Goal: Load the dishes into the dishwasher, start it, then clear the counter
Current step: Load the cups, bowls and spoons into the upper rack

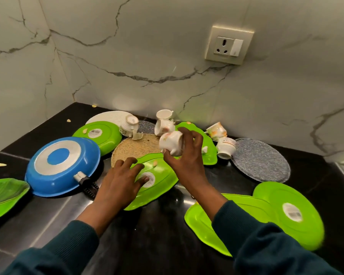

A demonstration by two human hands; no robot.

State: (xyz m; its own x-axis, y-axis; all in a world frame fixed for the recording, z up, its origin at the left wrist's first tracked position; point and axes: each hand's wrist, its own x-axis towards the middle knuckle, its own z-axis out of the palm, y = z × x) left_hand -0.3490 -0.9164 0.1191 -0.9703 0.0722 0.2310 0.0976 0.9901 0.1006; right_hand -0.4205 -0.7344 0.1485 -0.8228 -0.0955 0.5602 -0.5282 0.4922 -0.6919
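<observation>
My right hand [187, 155] grips a white floral cup [170, 142], lifted above the round woven mat [131, 149]. With its fingers spread, my left hand [121, 179] rests on an upside-down green leaf-shaped plate [159, 187]. Other white cups lie tipped near the wall: one [164, 115] upright, one [164, 127] on its side, one [128, 126] broken with a shard [137, 135] beside it, and two at the right [216, 130] [225, 147]. A blue pan [62, 165] lies upside down at the left.
More green plates lie around: at back left [99, 133], behind my right hand [209, 153], at far left [2, 193] and at front right [292, 213]. A white plate [107, 117] and grey speckled plates [260, 160] sit on the black counter [167, 235]. A wall socket [228, 45] is above.
</observation>
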